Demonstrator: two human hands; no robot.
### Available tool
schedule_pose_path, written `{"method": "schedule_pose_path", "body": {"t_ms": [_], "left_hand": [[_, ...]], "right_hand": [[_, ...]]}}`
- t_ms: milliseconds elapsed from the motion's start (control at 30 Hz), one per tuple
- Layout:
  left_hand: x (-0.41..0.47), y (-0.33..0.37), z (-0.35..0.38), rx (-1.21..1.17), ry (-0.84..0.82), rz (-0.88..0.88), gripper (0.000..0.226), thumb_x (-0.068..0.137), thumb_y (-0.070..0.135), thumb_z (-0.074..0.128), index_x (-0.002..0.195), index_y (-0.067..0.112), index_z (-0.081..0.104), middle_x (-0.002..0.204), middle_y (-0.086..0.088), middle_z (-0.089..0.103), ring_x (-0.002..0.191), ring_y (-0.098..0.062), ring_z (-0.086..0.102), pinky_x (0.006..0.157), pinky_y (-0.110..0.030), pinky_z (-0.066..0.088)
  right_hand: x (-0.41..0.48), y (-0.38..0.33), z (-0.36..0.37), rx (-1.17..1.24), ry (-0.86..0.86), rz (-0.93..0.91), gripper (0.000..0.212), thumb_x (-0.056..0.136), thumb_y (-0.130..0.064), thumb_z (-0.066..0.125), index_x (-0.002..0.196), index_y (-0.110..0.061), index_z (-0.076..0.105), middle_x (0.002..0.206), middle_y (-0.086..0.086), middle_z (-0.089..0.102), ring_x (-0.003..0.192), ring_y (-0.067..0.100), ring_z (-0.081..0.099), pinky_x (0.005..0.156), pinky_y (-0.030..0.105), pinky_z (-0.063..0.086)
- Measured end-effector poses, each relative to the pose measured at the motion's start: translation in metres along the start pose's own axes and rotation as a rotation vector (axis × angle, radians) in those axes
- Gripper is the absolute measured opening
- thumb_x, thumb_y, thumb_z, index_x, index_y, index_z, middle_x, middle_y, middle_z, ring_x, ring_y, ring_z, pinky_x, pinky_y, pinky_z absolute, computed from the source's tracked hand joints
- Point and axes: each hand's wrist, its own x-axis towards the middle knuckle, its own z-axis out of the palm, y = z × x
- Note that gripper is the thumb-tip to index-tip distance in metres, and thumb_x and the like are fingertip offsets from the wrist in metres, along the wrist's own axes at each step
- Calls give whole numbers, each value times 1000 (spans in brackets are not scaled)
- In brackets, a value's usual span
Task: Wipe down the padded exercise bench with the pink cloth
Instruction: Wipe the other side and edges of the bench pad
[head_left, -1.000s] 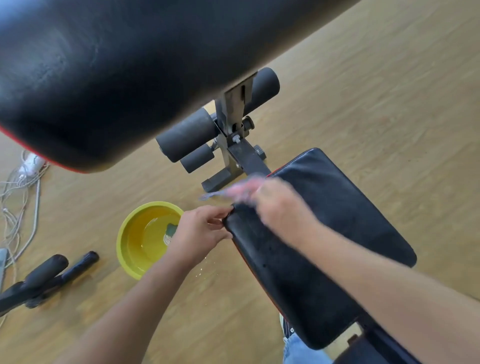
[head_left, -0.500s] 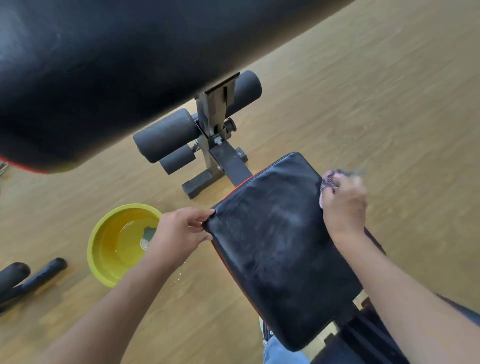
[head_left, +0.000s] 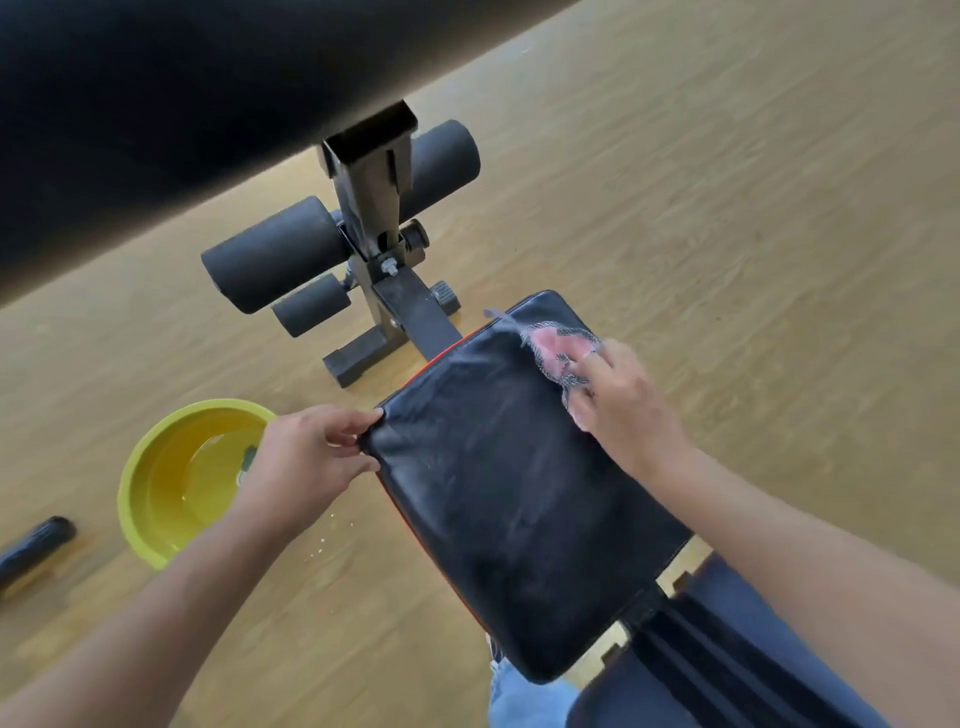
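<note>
The black padded seat (head_left: 509, 493) of the exercise bench lies in the middle of the view, its surface streaked and damp. My right hand (head_left: 623, 400) presses the pink cloth (head_left: 558, 351) flat on the seat's far right corner. My left hand (head_left: 306, 457) pinches the seat's left front corner between thumb and fingers. A second, larger black pad (head_left: 182, 114) of the bench fills the upper left, close to the camera.
A yellow bowl (head_left: 156, 457) with water stands on the wooden floor left of the seat. Black foam leg rollers (head_left: 275, 260) and the metal post (head_left: 374, 208) lie beyond the seat. A black handle (head_left: 31, 545) shows at the left edge. Water drops dot the floor.
My right hand swept the cloth from the seat's left front corner across to its right edge, then onto the far right corner. My left hand kept its grip on the left corner.
</note>
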Motion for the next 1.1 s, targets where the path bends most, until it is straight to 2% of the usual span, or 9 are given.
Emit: {"method": "schedule_pose_path", "body": {"t_ms": [67, 167, 267, 400, 467, 667, 800, 933, 1100], "left_hand": [[0, 0, 0, 5, 1, 5, 49, 66, 6, 88, 112, 19, 77, 95, 1, 75, 85, -15, 71, 70, 6, 42], [0, 2, 2, 37, -2, -6, 48, 67, 6, 87, 113, 19, 77, 94, 1, 75, 84, -16, 70, 75, -7, 46], [-3, 6, 3, 36, 13, -17, 49, 69, 6, 86, 114, 21, 76, 93, 2, 75, 85, -15, 71, 81, -21, 49], [-4, 6, 3, 52, 17, 0, 50, 67, 6, 86, 113, 23, 76, 90, 2, 75, 83, -14, 72, 82, -25, 49], [-3, 4, 4, 67, 11, 9, 51, 66, 7, 87, 111, 25, 76, 90, 3, 76, 82, -12, 72, 80, -27, 50], [-1, -7, 5, 120, 13, -49, 62, 63, 17, 89, 109, 52, 67, 80, 27, 70, 61, 13, 64, 59, -27, 56], [1, -14, 5, 94, 14, -114, 67, 64, 22, 87, 100, 70, 58, 78, 30, 70, 54, 13, 61, 42, -19, 49], [-6, 6, 2, 118, 16, -44, 61, 64, 18, 88, 105, 56, 63, 73, 30, 63, 55, 13, 60, 45, -14, 45], [-4, 6, 6, 97, -5, -17, 48, 68, 8, 86, 113, 23, 75, 81, 8, 72, 59, 5, 61, 51, -21, 46]], "right_hand": [[-49, -25, 18, 74, -138, 114, 18, 82, 8, 64, 97, 1, 71, 87, 19, 63, 79, 35, 60, 73, 39, 54], [-136, -75, 29, 274, -605, -370, 18, 88, 0, 56, 82, -16, 59, 76, 9, 58, 65, 23, 42, 59, 35, 47], [-116, -46, 11, 220, -662, -634, 31, 82, -5, 60, 71, -29, 44, 55, -10, 45, 58, 11, 30, 46, 15, 34], [-63, 42, -16, -21, -22, 180, 19, 81, 12, 68, 97, 2, 74, 79, 18, 62, 73, 36, 60, 64, 41, 55], [-82, 39, -10, 30, -49, 546, 28, 82, 12, 68, 108, 2, 68, 91, 19, 57, 84, 38, 58, 72, 40, 50], [-176, -46, 8, 95, -646, -483, 26, 90, -8, 53, 68, -21, 56, 69, 1, 55, 65, 20, 46, 58, 28, 24], [-126, 30, -30, -2, -436, -268, 9, 88, -2, 72, 92, -9, 75, 85, 9, 69, 77, 27, 65, 69, 35, 57], [-120, 51, -36, -124, -282, 245, 26, 94, -3, 60, 120, -1, 63, 109, 14, 60, 100, 30, 59, 85, 38, 53], [-189, -30, -20, 101, -894, -345, 17, 95, -6, 56, 108, -10, 66, 99, 7, 62, 84, 25, 59, 69, 34, 55]]}}
